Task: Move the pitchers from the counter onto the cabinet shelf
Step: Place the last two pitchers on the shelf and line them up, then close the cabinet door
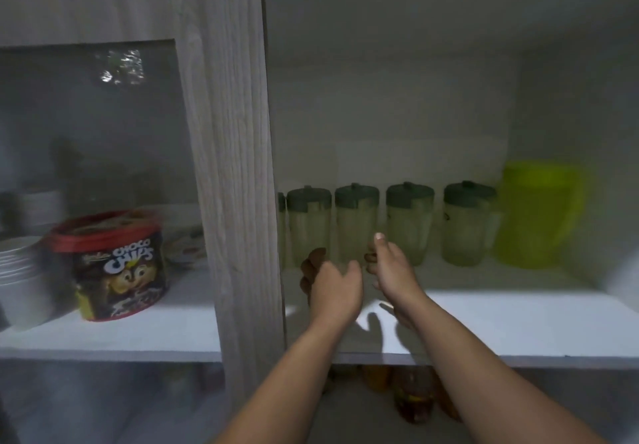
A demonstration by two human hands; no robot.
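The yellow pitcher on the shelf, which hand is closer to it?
Right. The right hand is by the middle clear pitchers, still well left of the yellow pitcher. The left hand is farther left, near the cabinet post.

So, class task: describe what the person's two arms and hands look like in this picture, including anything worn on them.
Both forearms are bare up to the frame edge: no sleeves, watch, bracelets or gloves show. The left hand and right hand show no rings. One short, unpainted, pale nail is visible on the right hand's raised digit. The picture is dim and slightly blurred, so finer marks cannot be told.
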